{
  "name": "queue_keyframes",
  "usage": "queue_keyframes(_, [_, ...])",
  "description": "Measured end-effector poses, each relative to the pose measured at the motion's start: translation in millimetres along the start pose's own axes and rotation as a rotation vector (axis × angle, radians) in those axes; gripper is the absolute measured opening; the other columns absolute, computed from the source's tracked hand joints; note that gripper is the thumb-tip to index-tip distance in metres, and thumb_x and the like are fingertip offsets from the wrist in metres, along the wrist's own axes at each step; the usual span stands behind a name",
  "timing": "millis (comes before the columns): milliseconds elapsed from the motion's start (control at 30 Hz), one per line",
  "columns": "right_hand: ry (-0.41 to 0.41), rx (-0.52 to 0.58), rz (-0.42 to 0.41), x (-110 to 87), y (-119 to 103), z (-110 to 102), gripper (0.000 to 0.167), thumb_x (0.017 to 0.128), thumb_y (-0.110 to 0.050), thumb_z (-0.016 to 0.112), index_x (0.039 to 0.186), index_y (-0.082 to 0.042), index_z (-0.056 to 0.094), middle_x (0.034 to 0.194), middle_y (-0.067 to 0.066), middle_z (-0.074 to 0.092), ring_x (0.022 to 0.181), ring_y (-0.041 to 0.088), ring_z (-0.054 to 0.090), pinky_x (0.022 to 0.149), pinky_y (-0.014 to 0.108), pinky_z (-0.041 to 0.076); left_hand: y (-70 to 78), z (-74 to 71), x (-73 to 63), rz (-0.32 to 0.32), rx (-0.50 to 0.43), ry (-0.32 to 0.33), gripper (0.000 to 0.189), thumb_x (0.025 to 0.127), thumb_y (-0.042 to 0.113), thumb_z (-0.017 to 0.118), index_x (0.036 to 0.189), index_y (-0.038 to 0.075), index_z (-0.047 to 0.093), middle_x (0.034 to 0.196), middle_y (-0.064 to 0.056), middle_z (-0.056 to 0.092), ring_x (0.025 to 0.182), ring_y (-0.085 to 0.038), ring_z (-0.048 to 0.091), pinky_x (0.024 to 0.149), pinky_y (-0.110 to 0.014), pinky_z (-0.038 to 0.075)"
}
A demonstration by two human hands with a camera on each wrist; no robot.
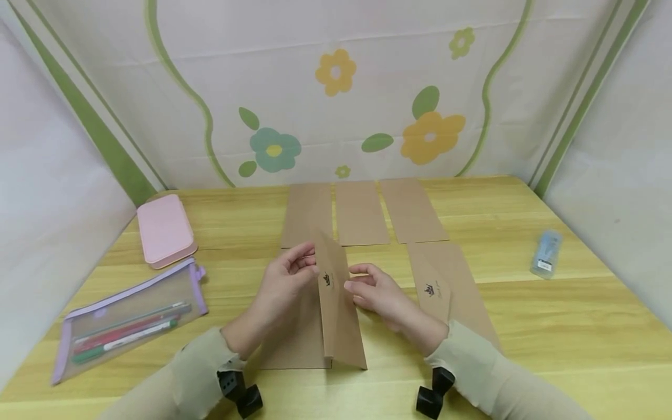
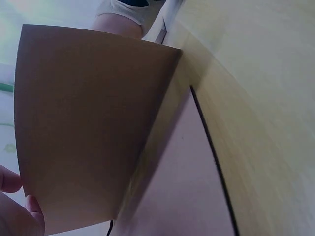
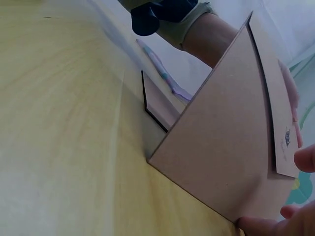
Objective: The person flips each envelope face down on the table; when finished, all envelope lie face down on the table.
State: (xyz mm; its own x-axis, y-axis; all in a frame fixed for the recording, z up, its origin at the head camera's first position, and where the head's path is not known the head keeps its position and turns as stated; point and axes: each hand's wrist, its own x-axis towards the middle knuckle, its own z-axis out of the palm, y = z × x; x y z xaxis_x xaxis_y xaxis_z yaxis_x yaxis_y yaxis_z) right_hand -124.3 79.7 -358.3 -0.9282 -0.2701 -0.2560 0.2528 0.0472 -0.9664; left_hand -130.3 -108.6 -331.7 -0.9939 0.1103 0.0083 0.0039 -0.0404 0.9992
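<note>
A brown kraft envelope (image 1: 343, 315) stands tilted on its long edge, its crown-printed flap (image 1: 326, 286) partly folded out from the body. My left hand (image 1: 280, 286) pinches the flap side near the far end. From the other side my right hand (image 1: 380, 294) reaches in, its fingertips touching the far lower corner; thumb and fingers are spread apart in the right wrist view. Beneath and left of the raised envelope lies another brown sheet or envelope (image 1: 294, 344). A second crown-printed envelope (image 1: 467, 286) lies flat, partly behind my right wrist.
Three brown envelopes or sheets, including the middle one (image 1: 362, 213), lie along the table's back. On the left are a pink case (image 1: 165, 229) and a clear purple-edged pouch (image 1: 133, 300) holding several pens. A small blue bottle-like item (image 1: 547, 252) lies at right.
</note>
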Motion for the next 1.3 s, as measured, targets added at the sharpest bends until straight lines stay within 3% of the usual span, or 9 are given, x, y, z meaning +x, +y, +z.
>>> queue_keyframes(200, [0.006,0.049,-0.009,-0.1,0.3,0.2,0.043,0.091,-0.014,0.054,0.128,0.003,0.041,0.120,0.022,0.050,0.105,0.023,0.055,0.094,0.039,0.046,2.8,10.7,3.7,0.029,-0.018,-0.027,0.050,0.082,-0.010,0.056,0.131,-0.008,0.045,0.119,-0.022,0.052,0.095,-0.010,0.053,0.079,-0.012,0.047])
queue_keyframes(433, [-0.001,0.100,-0.028,-1.0,1.1,-1.2,0.046,0.093,-0.017,0.051,0.131,0.006,0.036,0.126,0.027,0.047,0.118,0.034,0.049,0.096,0.043,0.045,5.6,19.1,7.7,0.061,0.066,-0.018,0.048,0.082,-0.008,0.059,0.129,-0.007,0.048,0.118,-0.022,0.055,0.103,-0.021,0.053,0.082,-0.012,0.046])
queue_keyframes(733, [0.008,0.082,-0.092,-13.0,-7.0,0.2,0.042,0.094,-0.014,0.050,0.131,0.004,0.040,0.129,0.025,0.046,0.117,0.033,0.050,0.094,0.041,0.046,7.0,24.4,8.5,0.107,0.160,-0.060,0.049,0.084,-0.004,0.059,0.131,-0.007,0.045,0.117,-0.023,0.056,0.107,-0.027,0.053,0.097,-0.033,0.044])
queue_keyframes(1100, [-0.041,0.002,-0.198,-23.2,-12.7,-0.4,0.045,0.092,-0.017,0.053,0.130,0.005,0.041,0.136,0.023,0.041,0.125,0.039,0.041,0.096,0.042,0.044,5.9,37.0,8.4,0.093,0.112,-0.117,0.049,0.087,0.002,0.057,0.134,-0.004,0.044,0.121,-0.017,0.053,0.112,-0.030,0.049,0.091,-0.026,0.045])
queue_keyframes(1300, [-0.022,-0.134,-0.247,-26.4,-16.0,-3.9,0.043,0.090,-0.016,0.058,0.126,0.004,0.047,0.131,0.023,0.047,0.117,0.037,0.050,0.090,0.037,0.049,3.2,41.8,8.1,0.062,0.021,-0.120,0.049,0.086,-0.001,0.057,0.134,-0.003,0.044,0.118,-0.014,0.051,0.107,-0.023,0.050,0.085,-0.017,0.045])
